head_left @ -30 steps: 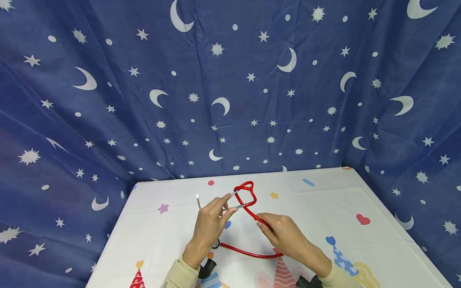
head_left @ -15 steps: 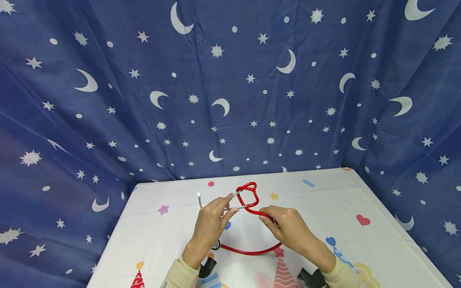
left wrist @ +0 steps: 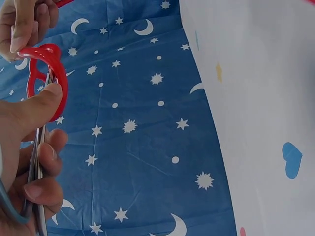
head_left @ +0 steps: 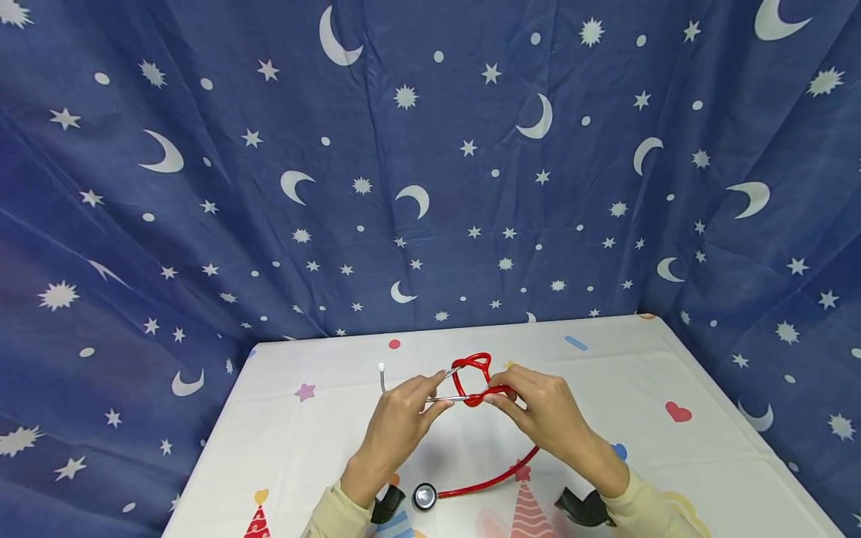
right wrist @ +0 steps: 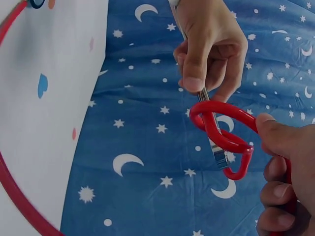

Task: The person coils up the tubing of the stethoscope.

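Left hand (head_left: pixel 393 426) is pinching the metal tubes (head_left: pixel 449 399) of the stethoscope (head_left: pixel 474 402); right hand (head_left: pixel 548 407) is pinching its red hose (head_left: pixel 487 484), which is looping between them above the white table (head_left: pixel 296 456). Lower, it's curving to the round chest piece (head_left: pixel 424 496); behind, a blue curtain (head_left: pixel 464 179) is hanging.

We find no legible text, label, brand, number or sign in the head view or in either wrist view.
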The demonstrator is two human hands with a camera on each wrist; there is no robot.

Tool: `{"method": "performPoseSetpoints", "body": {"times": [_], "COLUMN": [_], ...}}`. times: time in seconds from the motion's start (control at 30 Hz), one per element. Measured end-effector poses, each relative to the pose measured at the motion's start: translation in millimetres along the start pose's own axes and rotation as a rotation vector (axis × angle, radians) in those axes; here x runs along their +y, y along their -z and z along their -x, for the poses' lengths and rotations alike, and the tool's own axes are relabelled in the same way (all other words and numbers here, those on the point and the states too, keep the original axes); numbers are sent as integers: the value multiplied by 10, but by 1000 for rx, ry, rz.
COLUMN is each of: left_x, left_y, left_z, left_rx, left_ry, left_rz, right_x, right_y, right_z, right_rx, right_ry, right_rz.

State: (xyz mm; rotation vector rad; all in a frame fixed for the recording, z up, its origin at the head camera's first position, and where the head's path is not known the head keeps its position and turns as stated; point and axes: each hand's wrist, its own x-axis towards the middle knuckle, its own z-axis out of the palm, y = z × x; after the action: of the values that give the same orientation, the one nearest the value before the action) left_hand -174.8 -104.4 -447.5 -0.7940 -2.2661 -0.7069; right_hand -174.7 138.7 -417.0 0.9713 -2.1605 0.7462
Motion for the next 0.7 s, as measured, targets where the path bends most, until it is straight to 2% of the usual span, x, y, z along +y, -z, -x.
{"method": "performPoseSetpoints", "body": {"times": [0.4, 0.47, 0.7], "left_x": [31, 26, -15], "left_y": [16, 17, -5], "left_z": [-13, -10, 23], "left_rx": [-29, -33, -49], "left_ry": [-61, -71, -107], "left_rz": [16, 14, 16], "right_x": [64, 69, 113], "right_y": [7, 24, 141], "right_z": [-73, -87, -133], "right_rx": [-3, -37, -240], "right_ry": [-22, -16, 29], "right_rz": [-36, -40, -106]}}
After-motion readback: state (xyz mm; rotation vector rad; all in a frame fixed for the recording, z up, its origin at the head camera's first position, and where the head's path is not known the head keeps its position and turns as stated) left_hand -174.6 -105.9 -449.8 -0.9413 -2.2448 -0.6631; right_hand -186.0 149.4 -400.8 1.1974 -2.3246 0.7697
